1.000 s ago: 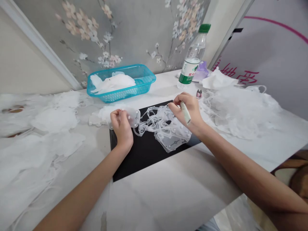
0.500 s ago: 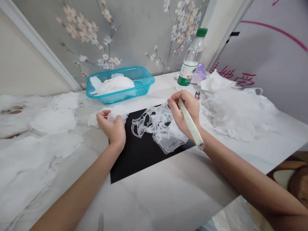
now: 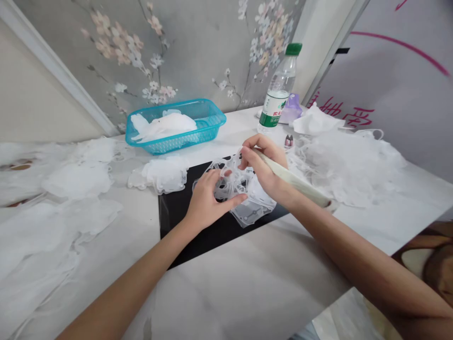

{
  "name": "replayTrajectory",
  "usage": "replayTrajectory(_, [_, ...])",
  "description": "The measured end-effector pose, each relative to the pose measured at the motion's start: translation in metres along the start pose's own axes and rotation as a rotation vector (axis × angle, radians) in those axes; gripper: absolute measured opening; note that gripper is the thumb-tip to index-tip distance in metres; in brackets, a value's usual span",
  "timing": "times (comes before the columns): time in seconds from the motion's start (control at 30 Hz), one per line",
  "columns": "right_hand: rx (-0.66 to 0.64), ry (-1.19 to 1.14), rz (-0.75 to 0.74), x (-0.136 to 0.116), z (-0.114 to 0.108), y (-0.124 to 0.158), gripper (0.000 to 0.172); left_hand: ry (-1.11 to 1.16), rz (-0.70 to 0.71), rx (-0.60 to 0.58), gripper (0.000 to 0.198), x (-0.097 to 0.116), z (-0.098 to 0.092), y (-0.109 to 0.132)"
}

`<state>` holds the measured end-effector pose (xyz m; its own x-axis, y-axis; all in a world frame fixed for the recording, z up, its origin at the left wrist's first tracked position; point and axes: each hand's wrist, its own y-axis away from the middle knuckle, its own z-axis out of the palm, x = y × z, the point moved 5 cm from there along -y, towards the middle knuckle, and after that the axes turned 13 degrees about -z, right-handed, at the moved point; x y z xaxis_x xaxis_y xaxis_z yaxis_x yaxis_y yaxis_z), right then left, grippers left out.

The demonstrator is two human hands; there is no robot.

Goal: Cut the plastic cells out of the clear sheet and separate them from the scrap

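Observation:
My left hand [image 3: 212, 200] lies with its fingers apart on a tangle of white elastic ear loops [image 3: 230, 179], touching them. The tangle and several translucent white face masks [image 3: 253, 210] rest on a black mat [image 3: 226, 231]. My right hand [image 3: 265, 165] grips a long cream-coloured rod [image 3: 297, 179], which runs out to the right, and its fingertips reach the top of the tangle. Left of my hands, a small stack of white masks [image 3: 164, 174] sits by the mat's edge, apart from both hands.
A turquoise plastic basket [image 3: 208, 118] holds white masks at the back. Nearby stand a water bottle [image 3: 278, 97] and a purple item [image 3: 292, 109]. Large piles of white masks [image 3: 348, 172] [image 3: 53, 226] cover both sides of the pale marble table [image 3: 247, 283].
My left hand has moved right, from the mask stack onto the tangle. The rod in my right hand has swung from pointing down towards me to lying lower and further right.

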<state>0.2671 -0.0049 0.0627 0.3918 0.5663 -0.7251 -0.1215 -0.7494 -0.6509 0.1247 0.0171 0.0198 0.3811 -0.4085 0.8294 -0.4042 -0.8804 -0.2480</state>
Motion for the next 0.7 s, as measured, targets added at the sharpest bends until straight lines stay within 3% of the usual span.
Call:
replayTrajectory(0.07, [-0.035,-0.127,0.058,0.001,0.004,0.000,0.014,0.092,-0.079,-0.092,0.020,-0.008,0.005,-0.003])
replayTrajectory(0.13, [-0.025,-0.143,0.105,0.004,0.004,0.000,0.013,0.236,-0.200,-0.070,0.024,-0.020,0.003,-0.006])
replayTrajectory(0.27, [0.079,-0.077,0.184,0.014,-0.005,-0.004,0.015,0.596,-0.416,0.274,0.022,-0.045,-0.016,-0.010])
replayTrajectory(0.33, [0.067,0.004,0.153,0.018,-0.011,-0.007,0.016,0.713,-0.471,0.474,0.021,-0.054,-0.025,-0.008])
replayTrajectory(0.43, [-0.154,0.255,0.038,0.018,-0.012,-0.011,0.020,0.770,-0.486,0.637,0.020,-0.059,-0.034,-0.006])
replayTrajectory(0.57, [-0.569,0.454,0.048,0.023,-0.001,-0.005,0.030,0.771,-0.475,0.667,0.016,-0.060,-0.038,-0.006])
replayTrajectory(0.7, [-0.679,0.591,-0.014,0.024,0.004,-0.001,0.030,0.739,-0.503,0.682,0.014,-0.060,-0.038,-0.005])
